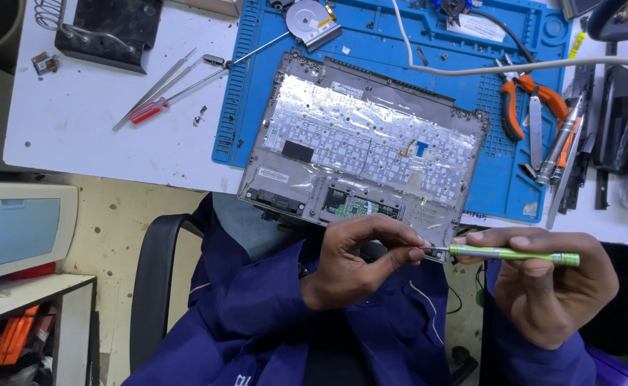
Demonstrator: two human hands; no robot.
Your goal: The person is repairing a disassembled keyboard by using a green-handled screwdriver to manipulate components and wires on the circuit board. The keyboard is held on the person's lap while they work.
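White counter [92,121] w/ a blue work mat [392,43] on it, seen from above; chair and floor below. On the mat, hanging over the counter's near edge, lies a laptop keyboard shell [364,146], underside up, foil-backed.

Left hand [357,261] is closed in a pinch at the shell's 5 o'clock corner, fingertips meeting the tip of a green screwdriver [510,253]. Right hand [550,286] is closed round the driver's handle, holding it roughly level, tip pointing to 9 o'clock.

Looks like the bit end is being handled – seating a bit or picking a tiny screw off it; too small to tell which. Next move would call for a steady tip, lined up on a screw hole near that corner, w/ the shell kept from sliding off the edge.

Around: orange pliers [525,96] at 2 o'clock of the shell, tweezers [160,82] and a red-handled screwdriver [185,89] at 10 o'clock, small fan [312,21] at 12, white cable [514,68] crossing the mat.
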